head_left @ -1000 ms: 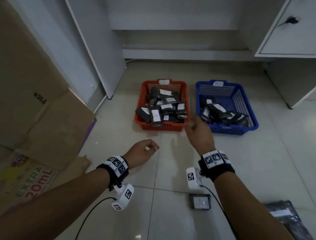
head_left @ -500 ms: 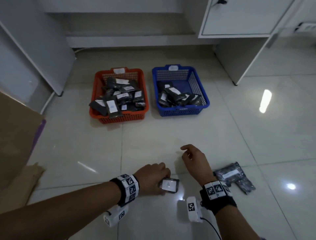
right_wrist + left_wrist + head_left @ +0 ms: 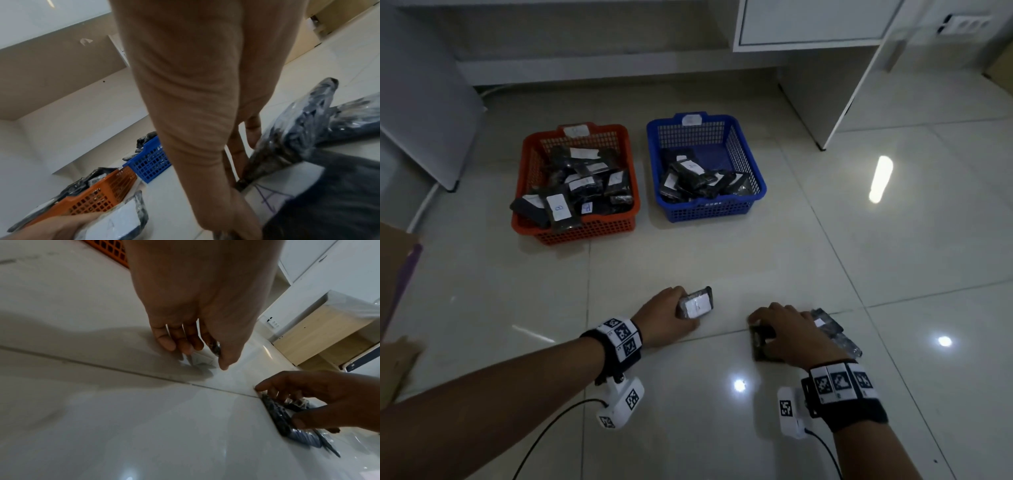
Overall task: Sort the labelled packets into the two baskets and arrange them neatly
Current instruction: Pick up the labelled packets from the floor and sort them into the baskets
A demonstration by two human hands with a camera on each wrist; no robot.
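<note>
Lifted a labelled packet (image 3: 697, 305) in the left hand (image 3: 666, 317) since a moment ago, right hand (image 3: 789, 334) now clasping another packet (image 3: 762, 344) on the floor (image 3: 722, 260), both ready for the baskets (image 3: 753, 171)

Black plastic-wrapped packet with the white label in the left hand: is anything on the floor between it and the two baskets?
Nothing visible. Bare tile lies between the black labelled packet in the left hand and the orange basket and blue basket. The other loose packets lie off to the right.

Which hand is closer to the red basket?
Left. The left hand, holding a packet, lies below the red basket; the right hand sits farther right on floor packets.
</note>
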